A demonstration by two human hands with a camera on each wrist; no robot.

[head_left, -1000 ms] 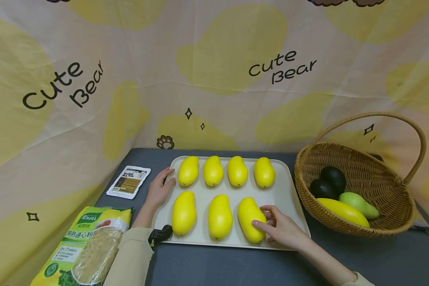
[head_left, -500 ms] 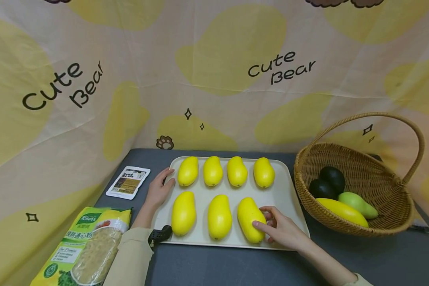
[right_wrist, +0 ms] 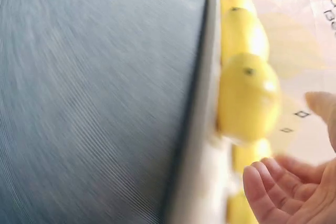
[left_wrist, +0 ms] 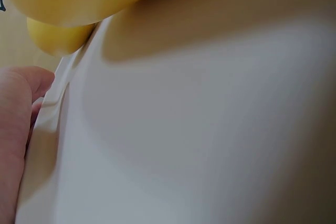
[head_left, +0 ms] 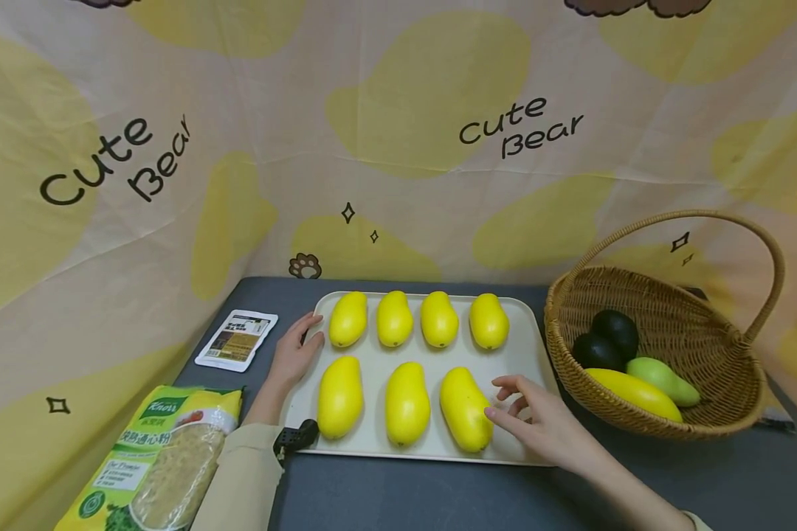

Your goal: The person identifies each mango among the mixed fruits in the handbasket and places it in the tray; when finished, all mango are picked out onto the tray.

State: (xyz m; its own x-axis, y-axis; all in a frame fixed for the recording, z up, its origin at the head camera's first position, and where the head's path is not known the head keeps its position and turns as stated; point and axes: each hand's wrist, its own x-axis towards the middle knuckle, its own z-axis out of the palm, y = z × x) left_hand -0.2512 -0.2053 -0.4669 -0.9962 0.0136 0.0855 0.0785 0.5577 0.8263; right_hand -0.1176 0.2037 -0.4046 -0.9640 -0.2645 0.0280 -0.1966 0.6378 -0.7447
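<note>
A cream tray (head_left: 385,448) bears several yellow mangoes in a back row and three in a front row. My left hand (head_left: 297,352) rests at the tray's left side, fingertips right at the rim; in the left wrist view the thumb side of this hand (left_wrist: 18,114) lies along the edge. My right hand (head_left: 534,420) hovers beside the front-right mango (head_left: 466,410), its fingers loosely bent and holding nothing. The thumb tip overlaps that mango's right side in the head view. In the right wrist view, a gap shows between thumb and fingers.
A wicker basket (head_left: 724,369) stands to the right, its tall handle arching up. Inside are two dark round fruits (head_left: 604,339), a green fruit (head_left: 660,380) and a long yellow one (head_left: 637,396). At left lie a white pouch (head_left: 237,341) and a pasta bag (head_left: 166,457).
The right hand has let go of the front-right mango and moved a little to the right, its fingers spreading apart. The left hand stays at the tray's rim.
</note>
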